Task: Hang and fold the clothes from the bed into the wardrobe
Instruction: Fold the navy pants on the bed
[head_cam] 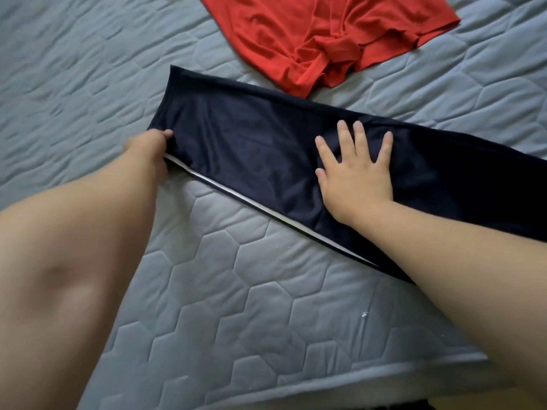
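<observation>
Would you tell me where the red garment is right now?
In the head view, the red garment lies crumpled at the top of the bed, just beyond the navy trousers.

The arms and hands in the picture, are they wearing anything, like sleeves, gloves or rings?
No. Both arms are bare as far up as the view shows, with no sleeves. The left hand and the right hand wear no gloves, and no rings, watch or bracelets show.

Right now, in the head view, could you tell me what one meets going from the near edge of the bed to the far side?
Bare grey quilted bedcover → white stripe along the dark navy garment's near edge → dark navy garment → red garment.
</observation>
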`<act>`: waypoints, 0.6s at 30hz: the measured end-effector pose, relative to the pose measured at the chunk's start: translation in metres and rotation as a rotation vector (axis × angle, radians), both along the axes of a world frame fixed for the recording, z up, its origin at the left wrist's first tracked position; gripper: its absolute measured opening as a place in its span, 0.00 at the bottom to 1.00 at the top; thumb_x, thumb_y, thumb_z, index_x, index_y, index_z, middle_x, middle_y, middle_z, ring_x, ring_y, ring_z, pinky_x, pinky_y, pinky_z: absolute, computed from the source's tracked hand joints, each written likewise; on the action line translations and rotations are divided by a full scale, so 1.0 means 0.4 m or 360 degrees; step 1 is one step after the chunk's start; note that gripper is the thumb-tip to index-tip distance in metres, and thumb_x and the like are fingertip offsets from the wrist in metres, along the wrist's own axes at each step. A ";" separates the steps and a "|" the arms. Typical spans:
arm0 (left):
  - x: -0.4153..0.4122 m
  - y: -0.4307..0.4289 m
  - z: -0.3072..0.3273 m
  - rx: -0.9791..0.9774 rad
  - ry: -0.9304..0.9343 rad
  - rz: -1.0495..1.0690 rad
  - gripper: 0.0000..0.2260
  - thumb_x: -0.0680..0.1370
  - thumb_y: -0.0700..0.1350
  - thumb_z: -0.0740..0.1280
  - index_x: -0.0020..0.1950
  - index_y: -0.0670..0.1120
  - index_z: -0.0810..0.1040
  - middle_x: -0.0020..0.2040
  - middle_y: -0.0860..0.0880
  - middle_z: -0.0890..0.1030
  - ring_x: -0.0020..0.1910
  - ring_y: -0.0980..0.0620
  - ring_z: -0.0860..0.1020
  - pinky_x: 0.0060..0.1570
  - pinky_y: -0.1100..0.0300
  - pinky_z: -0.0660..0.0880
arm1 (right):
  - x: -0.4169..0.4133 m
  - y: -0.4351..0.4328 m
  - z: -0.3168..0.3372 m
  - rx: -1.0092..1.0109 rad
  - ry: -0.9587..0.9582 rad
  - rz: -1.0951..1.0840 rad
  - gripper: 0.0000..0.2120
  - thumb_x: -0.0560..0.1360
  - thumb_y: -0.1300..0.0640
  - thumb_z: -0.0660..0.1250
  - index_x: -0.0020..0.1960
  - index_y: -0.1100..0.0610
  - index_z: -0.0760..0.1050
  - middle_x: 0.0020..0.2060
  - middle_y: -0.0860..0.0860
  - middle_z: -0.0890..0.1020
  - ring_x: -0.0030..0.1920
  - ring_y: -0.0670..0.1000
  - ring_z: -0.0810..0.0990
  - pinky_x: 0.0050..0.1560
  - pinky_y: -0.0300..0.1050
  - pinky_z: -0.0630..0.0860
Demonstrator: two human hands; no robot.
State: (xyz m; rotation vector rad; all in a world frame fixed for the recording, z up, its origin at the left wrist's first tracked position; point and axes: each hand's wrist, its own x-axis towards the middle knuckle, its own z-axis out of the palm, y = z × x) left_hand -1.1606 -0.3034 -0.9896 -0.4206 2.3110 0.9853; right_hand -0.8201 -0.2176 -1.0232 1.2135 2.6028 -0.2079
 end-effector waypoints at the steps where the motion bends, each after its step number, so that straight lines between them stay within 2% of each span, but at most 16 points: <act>1: 0.005 -0.001 0.015 0.0105 0.0045 0.0040 0.17 0.73 0.41 0.75 0.61 0.47 0.79 0.56 0.45 0.83 0.53 0.43 0.83 0.55 0.39 0.79 | -0.005 0.001 0.011 -0.0025 -0.0022 -0.0022 0.28 0.83 0.43 0.48 0.81 0.46 0.46 0.80 0.57 0.44 0.80 0.60 0.42 0.72 0.73 0.40; 2: 0.017 0.002 0.033 0.0207 0.0181 0.0065 0.14 0.71 0.38 0.74 0.55 0.48 0.79 0.52 0.45 0.84 0.51 0.44 0.83 0.53 0.41 0.80 | -0.011 0.002 0.026 -0.0054 -0.0016 -0.0043 0.28 0.83 0.43 0.50 0.81 0.46 0.47 0.80 0.58 0.44 0.79 0.61 0.43 0.72 0.73 0.40; 4: 0.079 0.022 0.092 0.0259 0.0648 -0.0087 0.15 0.67 0.35 0.74 0.42 0.51 0.72 0.43 0.50 0.80 0.45 0.49 0.81 0.51 0.49 0.82 | -0.022 0.000 0.074 -0.0165 0.0130 -0.0082 0.27 0.82 0.44 0.54 0.80 0.46 0.53 0.80 0.58 0.50 0.79 0.60 0.48 0.73 0.69 0.45; 6: 0.187 0.043 0.168 0.0262 0.0977 -0.0451 0.16 0.65 0.38 0.73 0.38 0.54 0.68 0.37 0.55 0.75 0.37 0.56 0.76 0.47 0.56 0.79 | -0.030 -0.001 0.135 -0.0397 0.0468 -0.0240 0.23 0.82 0.42 0.56 0.74 0.47 0.65 0.75 0.54 0.64 0.75 0.57 0.60 0.73 0.61 0.56; 8: 0.323 0.046 0.228 0.0385 0.1040 -0.0786 0.15 0.66 0.38 0.72 0.38 0.55 0.69 0.36 0.59 0.75 0.32 0.63 0.73 0.39 0.66 0.74 | -0.026 0.005 0.216 -0.0969 0.0892 -0.0734 0.21 0.80 0.37 0.57 0.63 0.48 0.76 0.62 0.49 0.79 0.65 0.54 0.75 0.65 0.53 0.69; 9: 0.398 0.038 0.246 0.0468 0.1030 -0.0912 0.15 0.67 0.38 0.73 0.39 0.55 0.71 0.36 0.60 0.77 0.32 0.65 0.74 0.38 0.69 0.72 | -0.019 0.007 0.256 -0.1329 0.1130 -0.1065 0.23 0.79 0.34 0.56 0.58 0.49 0.78 0.55 0.48 0.83 0.59 0.54 0.80 0.60 0.51 0.72; 11: 0.542 0.007 0.266 0.0609 0.0977 -0.1107 0.12 0.68 0.34 0.72 0.43 0.51 0.77 0.38 0.59 0.79 0.36 0.65 0.77 0.41 0.72 0.71 | 0.010 0.016 0.314 -0.1952 0.1441 -0.1630 0.31 0.75 0.26 0.55 0.57 0.50 0.79 0.47 0.48 0.86 0.51 0.54 0.85 0.55 0.52 0.76; 12: 0.607 -0.013 0.271 0.0638 0.0975 -0.1197 0.11 0.68 0.32 0.72 0.44 0.47 0.79 0.39 0.58 0.80 0.38 0.64 0.78 0.43 0.71 0.72 | 0.032 0.022 0.334 -0.2139 0.1527 -0.1767 0.37 0.71 0.23 0.55 0.60 0.51 0.78 0.45 0.48 0.87 0.51 0.54 0.85 0.55 0.54 0.77; 13: 0.664 -0.031 0.274 0.0641 0.0987 -0.1280 0.10 0.68 0.31 0.71 0.45 0.44 0.80 0.40 0.55 0.82 0.39 0.61 0.79 0.44 0.70 0.73 | 0.056 0.027 0.350 -0.2228 0.1569 -0.1819 0.41 0.67 0.21 0.57 0.63 0.51 0.78 0.45 0.48 0.87 0.51 0.55 0.85 0.55 0.55 0.78; 15: 0.758 -0.062 0.272 0.0640 0.1022 -0.1429 0.11 0.67 0.29 0.70 0.46 0.41 0.82 0.42 0.49 0.84 0.41 0.58 0.80 0.47 0.71 0.73 | 0.106 0.026 0.380 -0.2170 0.1601 -0.1842 0.45 0.60 0.21 0.64 0.65 0.52 0.77 0.51 0.50 0.86 0.53 0.54 0.85 0.54 0.56 0.81; 16: 0.799 -0.075 0.269 0.0648 0.1042 -0.1506 0.12 0.67 0.28 0.70 0.46 0.41 0.83 0.43 0.48 0.85 0.42 0.59 0.79 0.47 0.74 0.72 | 0.129 0.026 0.383 -0.2019 0.1594 -0.1838 0.45 0.59 0.23 0.69 0.65 0.53 0.77 0.54 0.50 0.85 0.53 0.53 0.84 0.53 0.55 0.82; 18: 0.867 -0.098 0.262 0.0619 0.1071 -0.1681 0.13 0.68 0.28 0.70 0.49 0.41 0.83 0.44 0.48 0.85 0.43 0.56 0.81 0.48 0.73 0.72 | 0.180 0.029 0.361 -0.1624 0.1517 -0.1829 0.34 0.64 0.35 0.76 0.62 0.56 0.77 0.54 0.52 0.84 0.52 0.53 0.84 0.53 0.55 0.82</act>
